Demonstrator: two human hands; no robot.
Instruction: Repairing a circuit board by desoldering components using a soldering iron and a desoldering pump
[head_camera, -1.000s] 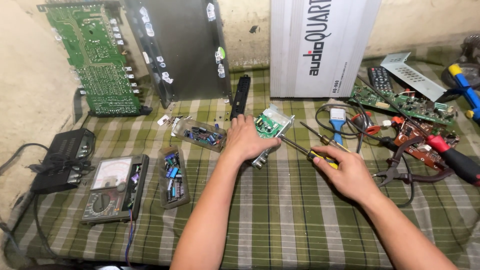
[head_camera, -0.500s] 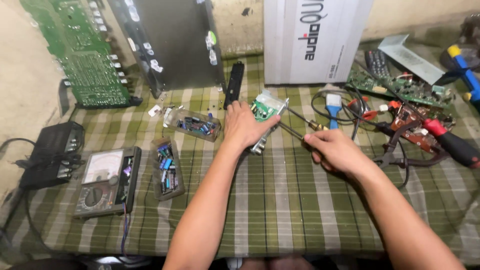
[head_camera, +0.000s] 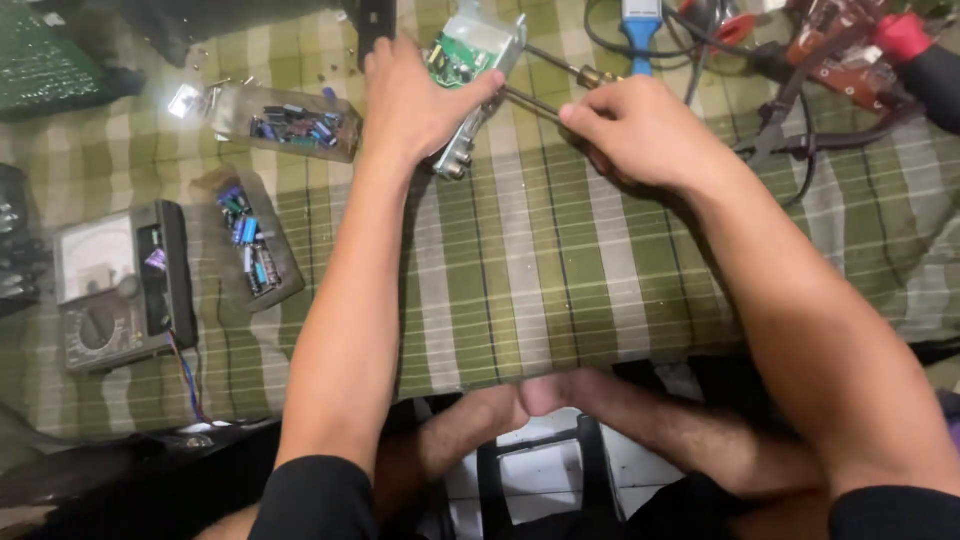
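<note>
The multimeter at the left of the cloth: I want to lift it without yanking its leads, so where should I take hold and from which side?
Take the multimeter across its two long sides, around the middle of the body, coming straight down from above. It lies flat, face up, on the checked cloth, so both long edges seem free. Its wires leave the near right corner, so keep your grip away from that end.

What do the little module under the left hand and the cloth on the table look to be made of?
The module looks like a bare, dull grey sheet-metal case with folded edges around a glossy green circuit board. The cloth seems woven fabric, matte, in a green and cream check with soft wrinkles. The left hand holds the module down.
</note>
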